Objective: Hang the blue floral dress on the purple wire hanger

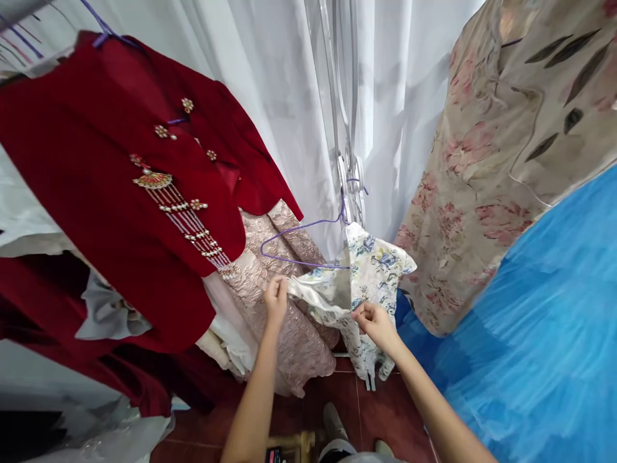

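A white floral garment [380, 270] with blue and yellow blossoms hangs half on a purple hanger [301, 226]. Its right shoulder side sits over the hanger, while the hanger's left arm is bare. My left hand [276, 297] pinches the edge of the loose left side, pulling it outward. With fingers closed, my right hand [370, 320] grips the garment's front edge near the middle. The hanger's hook rests among white hooks on a white metal stand [341, 96]. Two strips dangle from the garment's lower end.
On the left hang a dark red jacket [110, 161] with a beaded brooch and a pink brocade skirt [284, 321]. To the right are a beige floral dress [463, 186] and blue tulle [540, 321]. White curtains [274, 83] hang behind; red tile floor [347, 399] lies below.
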The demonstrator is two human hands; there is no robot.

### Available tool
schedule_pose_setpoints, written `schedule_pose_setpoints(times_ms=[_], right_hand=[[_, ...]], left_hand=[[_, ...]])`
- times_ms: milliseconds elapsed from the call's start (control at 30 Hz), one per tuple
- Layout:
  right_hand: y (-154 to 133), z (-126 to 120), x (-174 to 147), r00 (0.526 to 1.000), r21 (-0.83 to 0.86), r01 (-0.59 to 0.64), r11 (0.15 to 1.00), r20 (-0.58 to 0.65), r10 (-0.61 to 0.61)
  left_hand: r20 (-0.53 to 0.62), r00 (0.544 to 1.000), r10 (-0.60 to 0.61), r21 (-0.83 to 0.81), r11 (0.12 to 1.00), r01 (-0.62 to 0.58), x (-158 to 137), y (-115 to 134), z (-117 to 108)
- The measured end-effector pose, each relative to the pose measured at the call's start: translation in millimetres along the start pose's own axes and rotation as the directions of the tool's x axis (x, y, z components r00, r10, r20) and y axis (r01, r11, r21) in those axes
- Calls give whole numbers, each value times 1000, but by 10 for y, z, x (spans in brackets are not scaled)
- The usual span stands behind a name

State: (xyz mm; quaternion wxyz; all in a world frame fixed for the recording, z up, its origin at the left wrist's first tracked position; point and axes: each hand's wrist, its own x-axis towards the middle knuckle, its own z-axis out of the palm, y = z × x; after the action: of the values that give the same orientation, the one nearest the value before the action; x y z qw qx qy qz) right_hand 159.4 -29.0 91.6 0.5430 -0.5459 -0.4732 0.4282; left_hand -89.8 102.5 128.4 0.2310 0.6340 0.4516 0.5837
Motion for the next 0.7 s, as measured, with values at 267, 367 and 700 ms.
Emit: schedule_pose_setpoints(times_ms=[267,367,700], right_hand=[[20,-130,-362,949,-221,295,930,182,-258],[-99,-191,-519,971,-221,148,964,220,-98],[-595,-1239,-686,962,-17,121,992,249,-113]], left_hand=[[496,867,44,-151,988,36,-1111,699,618],[640,768,39,-169,982,90,-1126,878,779],[958,278,-68,-41,929,369,-1903,420,1047]])
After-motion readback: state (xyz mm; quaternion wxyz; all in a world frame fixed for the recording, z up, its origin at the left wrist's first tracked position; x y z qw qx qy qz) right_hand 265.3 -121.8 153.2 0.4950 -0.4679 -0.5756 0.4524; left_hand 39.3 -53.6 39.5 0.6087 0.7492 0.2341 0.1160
